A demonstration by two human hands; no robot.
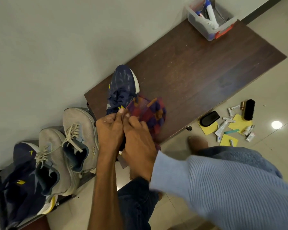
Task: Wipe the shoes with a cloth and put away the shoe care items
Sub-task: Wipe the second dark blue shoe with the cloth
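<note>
Left hand (110,130) and right hand (138,143) both grip the cloth (148,112); hard wiping may shove the navy shoe (121,85) off the worktop (206,63).

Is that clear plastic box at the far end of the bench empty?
No, it holds things. The box has no lid on, and a white bottle and something grey show inside.

bench (198,67): dark matt wood | cloth (150,112): checked woven | floor (273,105): glossy tile
</note>
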